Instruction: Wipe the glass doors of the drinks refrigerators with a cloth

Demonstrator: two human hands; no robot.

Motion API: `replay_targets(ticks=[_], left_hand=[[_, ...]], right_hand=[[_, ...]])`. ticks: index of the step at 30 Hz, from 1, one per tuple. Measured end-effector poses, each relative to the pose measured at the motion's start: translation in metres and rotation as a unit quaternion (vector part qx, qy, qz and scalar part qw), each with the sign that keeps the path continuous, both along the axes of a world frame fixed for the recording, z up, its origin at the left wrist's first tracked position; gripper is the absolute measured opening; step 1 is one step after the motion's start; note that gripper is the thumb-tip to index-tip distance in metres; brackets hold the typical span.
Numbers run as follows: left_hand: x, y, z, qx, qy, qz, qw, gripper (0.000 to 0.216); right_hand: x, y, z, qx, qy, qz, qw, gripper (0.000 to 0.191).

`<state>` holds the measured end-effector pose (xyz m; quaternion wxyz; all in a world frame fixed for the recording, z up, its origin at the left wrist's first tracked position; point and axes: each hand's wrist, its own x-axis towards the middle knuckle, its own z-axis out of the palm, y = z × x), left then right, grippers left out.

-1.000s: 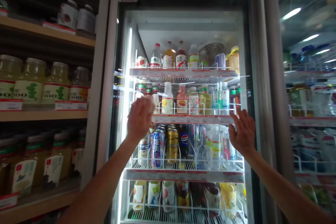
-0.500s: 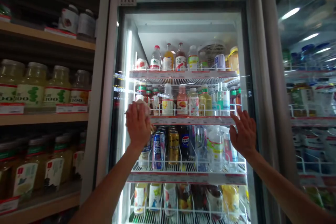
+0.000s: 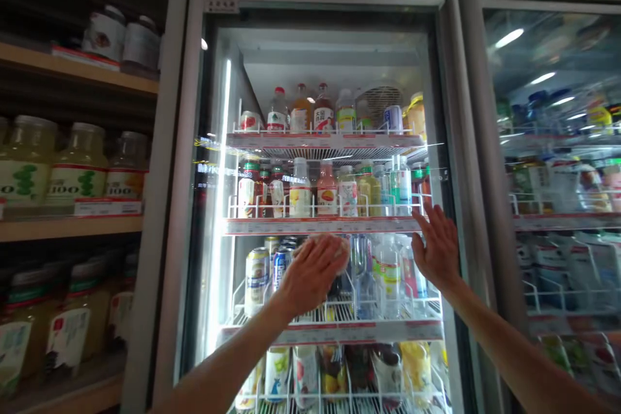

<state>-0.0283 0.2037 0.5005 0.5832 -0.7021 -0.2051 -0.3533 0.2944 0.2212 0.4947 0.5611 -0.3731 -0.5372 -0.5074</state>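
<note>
From the head camera, the left hand [image 3: 313,273] was stretched out in front of the fridge door [image 3: 208,220]. Its palm lay flat toward the glass, fingers pointing to the right. A pale cloth [image 3: 341,247] peeked out past its fingertips, pressed under the hand against the glass. So the left grip was holding the cloth flat, not closed in a fist. The cloth sat in the middle of the door, at the level of the shelf with the cans [image 3: 257,278].

The right hand [image 3: 436,249] was up near the right edge of the door. Its fingers were spread wide and pointed up, and the palm rested on the glass. Its grip was wide and held nothing. Both arms reached up from the bottom of the picture.

Behind the glass were white wire shelves full of drinks. Bottles [image 3: 299,189] stood in a row on the shelf above the hands. More bottles stood on the top shelf and the bottom shelf. The left hand hid some of the cans behind it.

To the left were wooden shelves with big jars [image 3: 77,162] of pale juice. To the right was another fridge [image 3: 557,207] with a shiny glass door.
</note>
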Motion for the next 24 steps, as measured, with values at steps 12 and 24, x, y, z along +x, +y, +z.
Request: replay_targets(ticks=[12, 24], left_hand=[[-0.008, 0.003, 0.007, 0.002, -0.085, 0.009, 0.996, 0.060], [-0.029, -0.002, -0.010, -0.008, -0.159, 0.025, 0.987, 0.059]], right_hand=[[0.001, 0.002, -0.001, 0.004, 0.001, -0.001, 1.000, 0.048], [0.002, 0.001, 0.000, 0.022, -0.009, -0.003, 1.000, 0.048]])
